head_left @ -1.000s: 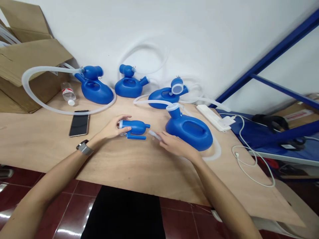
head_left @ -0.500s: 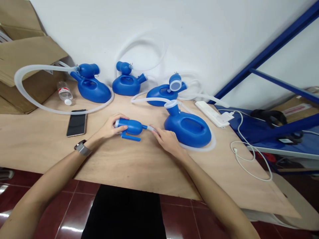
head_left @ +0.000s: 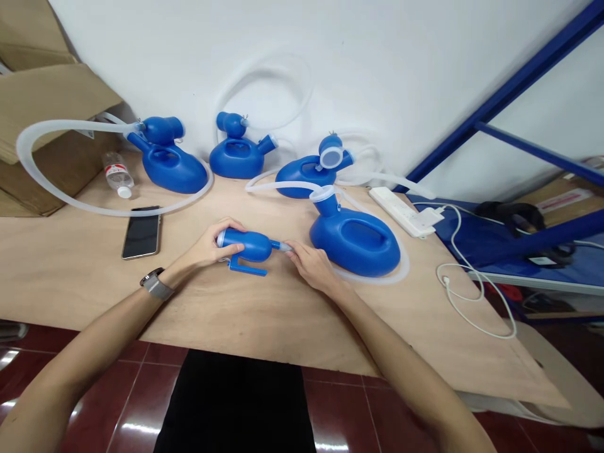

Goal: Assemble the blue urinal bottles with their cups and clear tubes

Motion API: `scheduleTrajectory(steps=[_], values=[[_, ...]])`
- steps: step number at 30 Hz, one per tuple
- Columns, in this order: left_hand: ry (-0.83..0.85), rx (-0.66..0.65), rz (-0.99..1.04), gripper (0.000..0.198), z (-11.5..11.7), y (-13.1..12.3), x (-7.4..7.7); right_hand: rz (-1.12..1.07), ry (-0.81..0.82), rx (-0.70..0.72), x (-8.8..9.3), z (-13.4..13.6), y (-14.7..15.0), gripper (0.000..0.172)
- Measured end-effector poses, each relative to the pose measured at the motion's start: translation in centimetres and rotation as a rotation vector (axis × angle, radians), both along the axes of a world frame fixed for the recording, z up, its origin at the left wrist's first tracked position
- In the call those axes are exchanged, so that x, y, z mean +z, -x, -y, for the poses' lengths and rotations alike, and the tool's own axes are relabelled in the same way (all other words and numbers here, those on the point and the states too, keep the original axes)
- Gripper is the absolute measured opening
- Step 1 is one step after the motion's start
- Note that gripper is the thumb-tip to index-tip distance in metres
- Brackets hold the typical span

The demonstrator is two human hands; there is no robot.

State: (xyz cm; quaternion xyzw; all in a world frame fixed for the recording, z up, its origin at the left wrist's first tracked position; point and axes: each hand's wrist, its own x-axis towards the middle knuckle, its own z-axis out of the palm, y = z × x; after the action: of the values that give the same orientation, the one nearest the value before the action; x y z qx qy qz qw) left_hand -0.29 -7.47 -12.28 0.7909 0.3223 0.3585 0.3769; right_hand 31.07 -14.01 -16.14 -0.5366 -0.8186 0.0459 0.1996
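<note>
My left hand (head_left: 207,246) is wrapped round the wide end of a small blue plastic bulb-shaped part (head_left: 248,245) lying on the wooden table (head_left: 264,308). My right hand (head_left: 314,267) pinches the end of a clear tube (head_left: 285,248) against the part's narrow nozzle. A watch sits on my left wrist. Just right of my hands stands a blue pan-shaped vessel (head_left: 353,236) with a white-rimmed neck and clear tubing curled round its base.
Three more blue vessels with tubing (head_left: 167,160) (head_left: 238,154) (head_left: 309,170) line the wall. A phone (head_left: 140,231) and a water bottle (head_left: 116,175) lie left, cardboard boxes (head_left: 44,119) beyond. A white power strip (head_left: 401,211) and cable (head_left: 467,296) lie right, by blue shelving.
My right hand brought the clear tube end leftwards from the table up to the blue part's nozzle. My left hand kept hold of the part.
</note>
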Motion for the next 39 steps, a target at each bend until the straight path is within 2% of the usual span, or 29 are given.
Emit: scheduleTrajectory(steps=[5,7,9,14,19,23,29,31,35,39], values=[[-0.051,-0.005,0.026,0.053,1.1,-1.1,0.1,-0.056,-0.035,0.055,-0.5,0.0,-0.4,0.047],[-0.009,0.009,0.041,0.054,1.3,-1.2,0.1,-0.041,-0.043,0.085,-0.4,0.1,-0.6,0.048],[0.109,0.032,0.048,0.055,1.4,-1.4,0.1,0.003,-0.053,0.114,-0.3,0.1,-0.8,0.049],[0.525,0.112,0.11,0.054,1.8,-2.3,0.0,0.133,-0.051,0.152,0.3,0.2,-0.7,0.045],[0.745,0.147,0.305,0.044,2.2,-3.0,-0.2,0.184,-0.119,0.164,0.8,0.6,-0.4,0.047],[0.924,0.129,0.349,0.041,2.2,-3.0,-0.5,0.237,-0.202,0.234,0.7,0.9,-0.6,0.048],[0.947,0.119,0.38,0.037,2.7,-3.2,0.2,0.205,-0.43,0.307,-1.1,1.0,-1.0,0.045],[0.974,0.095,0.411,0.033,2.8,-3.1,0.7,0.157,-0.529,0.318,-1.2,0.9,-0.8,0.052],[1.078,0.04,0.483,0.03,2.8,-2.7,1.6,0.092,-0.638,0.309,-0.3,0.8,-0.4,0.071],[1.171,0.066,0.494,0.032,2.4,-2.2,1.7,0.053,-0.638,0.329,0.4,0.8,-0.5,0.073]])
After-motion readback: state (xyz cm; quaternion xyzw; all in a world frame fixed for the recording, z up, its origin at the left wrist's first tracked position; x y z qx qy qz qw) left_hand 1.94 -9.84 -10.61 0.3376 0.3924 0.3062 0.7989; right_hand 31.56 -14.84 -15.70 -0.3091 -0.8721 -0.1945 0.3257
